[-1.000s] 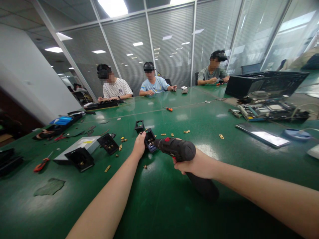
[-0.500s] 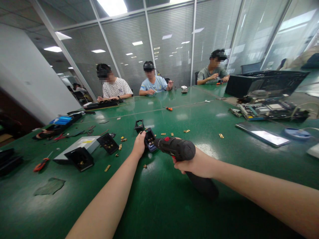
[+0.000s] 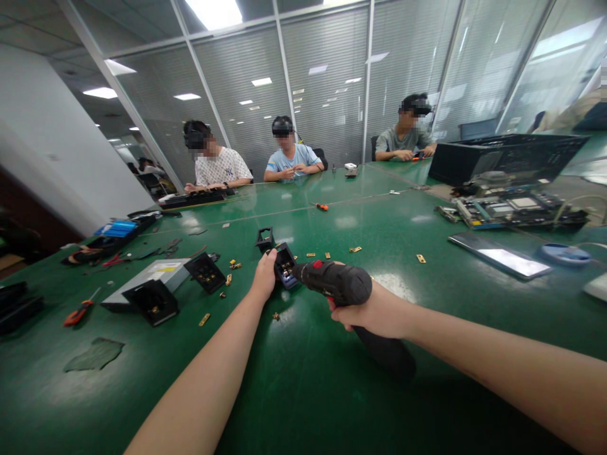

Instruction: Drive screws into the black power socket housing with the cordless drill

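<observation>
My left hand (image 3: pixel 265 273) is closed on the left side of a small black socket housing (image 3: pixel 286 262), which has brass parts inside and stands tilted on the green table. My right hand (image 3: pixel 367 309) is wrapped round the grip of a black cordless drill (image 3: pixel 334 281) with red details. The drill's front end points left into the open face of the housing; where its bit meets the housing is too small to make out. A black frame (image 3: pixel 265 238) stands just behind the housing. Several brass pieces (image 3: pixel 355 249) lie around, and one brass bit (image 3: pixel 275 316) sits in front.
Left of me are two more black housings (image 3: pixel 150 302), a silver metal box (image 3: pixel 142 281), an orange screwdriver (image 3: pixel 79 312) and a green scrap (image 3: pixel 95 355). To the right lie a phone (image 3: pixel 502 254) and a circuit board assembly (image 3: pixel 516 208). Co-workers (image 3: pixel 294 158) sit across the table (image 3: pixel 303 392).
My hands, the drill and the housing stay almost where they were. Across the table, the middle co-worker's hands have come together, and the right co-worker's raised hand has lowered.
</observation>
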`<state>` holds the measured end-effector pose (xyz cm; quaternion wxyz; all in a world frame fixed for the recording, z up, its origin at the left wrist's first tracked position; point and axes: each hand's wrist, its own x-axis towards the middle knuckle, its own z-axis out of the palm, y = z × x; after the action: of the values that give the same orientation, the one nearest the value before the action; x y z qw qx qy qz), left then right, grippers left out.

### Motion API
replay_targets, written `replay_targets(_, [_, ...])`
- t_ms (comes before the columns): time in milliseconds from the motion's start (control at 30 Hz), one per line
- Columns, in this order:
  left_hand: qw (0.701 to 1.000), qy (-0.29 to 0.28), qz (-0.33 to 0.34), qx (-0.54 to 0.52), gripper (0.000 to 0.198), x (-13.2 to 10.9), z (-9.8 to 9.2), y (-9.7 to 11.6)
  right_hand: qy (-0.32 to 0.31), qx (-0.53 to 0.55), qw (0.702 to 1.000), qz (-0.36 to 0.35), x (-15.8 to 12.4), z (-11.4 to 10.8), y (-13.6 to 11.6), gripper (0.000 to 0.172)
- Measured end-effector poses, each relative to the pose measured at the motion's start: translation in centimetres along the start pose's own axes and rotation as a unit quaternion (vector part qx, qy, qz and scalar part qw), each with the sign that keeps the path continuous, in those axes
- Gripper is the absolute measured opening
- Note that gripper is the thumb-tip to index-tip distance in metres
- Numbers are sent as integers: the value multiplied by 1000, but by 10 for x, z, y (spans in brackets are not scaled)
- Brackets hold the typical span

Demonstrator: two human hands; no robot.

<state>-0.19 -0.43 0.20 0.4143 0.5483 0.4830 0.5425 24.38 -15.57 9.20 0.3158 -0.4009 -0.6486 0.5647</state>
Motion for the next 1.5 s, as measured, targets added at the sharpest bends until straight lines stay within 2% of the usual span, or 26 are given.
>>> replay_targets(200, [1000,9,-1,11,47,0,0,0,1,-7,1000,4,-2,0,-2,45])
replay_targets(400, [1000,1,-2,3,46,1,-1,-2,7,-12,1000,17,-3,0,-5,48])
replay_targets(667, [1000,4,12,19,50,5,-2,-6,4,-8,1000,-3,-2,0,2,48])
replay_targets(1167, [1000,-5,11,8,47,2,-1,-3,0,0,1000,-3,-1,-1,2,51])
replay_targets(1500, [1000,2,8,11,48,0,0,-1,1,-2,1000,1,-2,-1,0,46])
